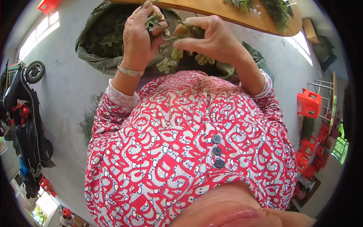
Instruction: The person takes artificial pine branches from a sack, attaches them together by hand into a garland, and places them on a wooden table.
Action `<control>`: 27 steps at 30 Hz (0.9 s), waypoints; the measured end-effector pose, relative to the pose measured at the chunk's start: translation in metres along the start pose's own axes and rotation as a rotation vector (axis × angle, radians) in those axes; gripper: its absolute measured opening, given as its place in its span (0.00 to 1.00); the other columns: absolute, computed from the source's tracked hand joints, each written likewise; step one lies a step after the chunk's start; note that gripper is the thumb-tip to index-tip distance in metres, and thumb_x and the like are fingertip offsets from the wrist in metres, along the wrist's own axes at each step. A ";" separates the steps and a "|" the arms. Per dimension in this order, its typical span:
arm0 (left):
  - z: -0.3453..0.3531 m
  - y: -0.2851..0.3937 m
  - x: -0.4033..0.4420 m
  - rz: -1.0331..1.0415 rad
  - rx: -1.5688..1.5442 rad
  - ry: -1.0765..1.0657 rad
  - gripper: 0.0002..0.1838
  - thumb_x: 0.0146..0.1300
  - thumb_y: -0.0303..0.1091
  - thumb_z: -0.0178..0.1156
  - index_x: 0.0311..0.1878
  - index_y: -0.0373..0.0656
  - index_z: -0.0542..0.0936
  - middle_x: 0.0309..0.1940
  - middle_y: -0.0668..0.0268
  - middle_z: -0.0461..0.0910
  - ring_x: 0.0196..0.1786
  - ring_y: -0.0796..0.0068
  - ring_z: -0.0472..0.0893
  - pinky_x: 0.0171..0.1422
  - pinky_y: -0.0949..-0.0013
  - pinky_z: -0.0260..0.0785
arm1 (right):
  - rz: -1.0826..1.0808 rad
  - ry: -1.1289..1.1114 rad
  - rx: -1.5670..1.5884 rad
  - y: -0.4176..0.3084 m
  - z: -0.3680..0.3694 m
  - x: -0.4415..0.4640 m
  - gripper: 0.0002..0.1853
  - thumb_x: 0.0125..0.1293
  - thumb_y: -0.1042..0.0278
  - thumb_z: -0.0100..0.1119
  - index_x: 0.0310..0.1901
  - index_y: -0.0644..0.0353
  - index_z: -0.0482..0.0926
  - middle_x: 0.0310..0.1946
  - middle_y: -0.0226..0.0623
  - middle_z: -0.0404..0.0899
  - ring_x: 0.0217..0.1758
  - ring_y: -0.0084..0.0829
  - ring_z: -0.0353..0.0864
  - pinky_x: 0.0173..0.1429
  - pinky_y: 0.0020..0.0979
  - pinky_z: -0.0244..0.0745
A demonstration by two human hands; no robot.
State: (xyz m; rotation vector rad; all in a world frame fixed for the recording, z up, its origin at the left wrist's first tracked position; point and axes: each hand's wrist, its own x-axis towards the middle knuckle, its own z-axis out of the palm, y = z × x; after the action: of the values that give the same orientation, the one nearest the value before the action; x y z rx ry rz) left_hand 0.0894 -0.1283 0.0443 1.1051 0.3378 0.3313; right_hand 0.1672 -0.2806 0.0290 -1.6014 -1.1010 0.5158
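My left hand point(137, 36), with a bracelet at the wrist, is raised in front of my chest with thumb and fingers pinched on a green leafy sprig point(152, 22). My right hand point(217, 36) is closed on a bunch of thin green stems, with its thumb and forefinger pressed together. Curled stems point(165, 37) run between the two hands. Pale green leaflets point(166, 65) hang below them. What lies inside my right palm is partly hidden. Under the hands sits a large green sack point(87, 56) holding dark green foliage point(109, 41).
A wooden tabletop point(211, 8) with green sprigs point(276, 13) on it lies beyond my hands. A motorbike point(32, 125) stands at the left. Red plastic stools point(309, 103) are at the right. Loose greenery point(89, 121) lies on the grey floor point(68, 90).
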 end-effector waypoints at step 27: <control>-0.010 -0.018 0.053 0.169 -0.066 0.117 0.10 0.65 0.36 0.48 0.41 0.40 0.72 0.27 0.66 0.75 0.26 0.77 0.76 0.21 0.75 0.69 | 0.099 0.017 0.169 0.038 0.023 0.009 0.12 0.54 0.69 0.65 0.38 0.65 0.79 0.30 0.25 0.78 0.32 0.12 0.71 0.37 0.18 0.70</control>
State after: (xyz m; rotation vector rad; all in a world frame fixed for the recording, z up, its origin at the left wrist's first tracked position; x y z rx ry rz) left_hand 0.1349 -0.1053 0.0192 1.0540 0.3355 0.5548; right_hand 0.1676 -0.2609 -0.0117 -1.5146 -0.9433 0.6426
